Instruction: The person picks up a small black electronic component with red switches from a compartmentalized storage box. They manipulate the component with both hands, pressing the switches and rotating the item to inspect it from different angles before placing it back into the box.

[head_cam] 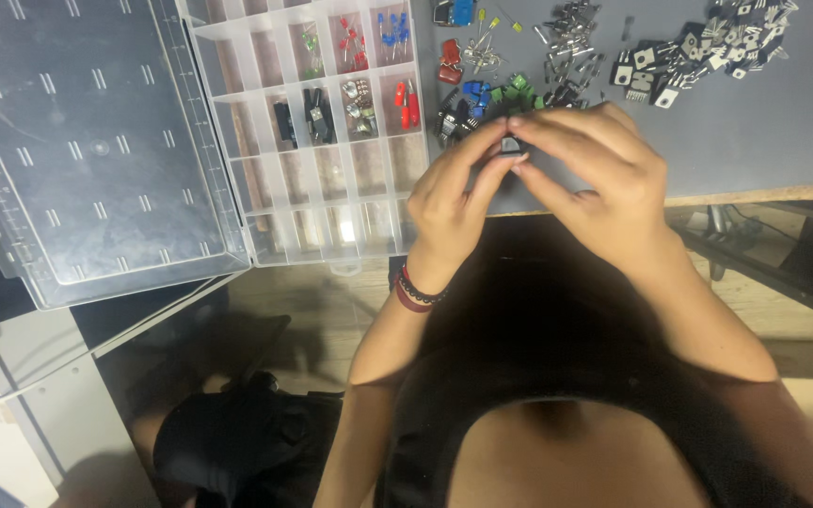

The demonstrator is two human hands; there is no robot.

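Observation:
My left hand and my right hand meet in front of me, above the table's near edge. Their fingertips pinch one small dark electronic part between them; most of it is hidden by the fingers. A dark beaded bracelet sits on my left wrist. Just beyond the hands lie loose parts: small blue and green blocks and a dark red one.
A clear plastic compartment box lies open at left, lid folded out, with red, green, blue and black parts in some cells. Piles of small metal-legged parts lie on the grey table. A black bag sits on the floor.

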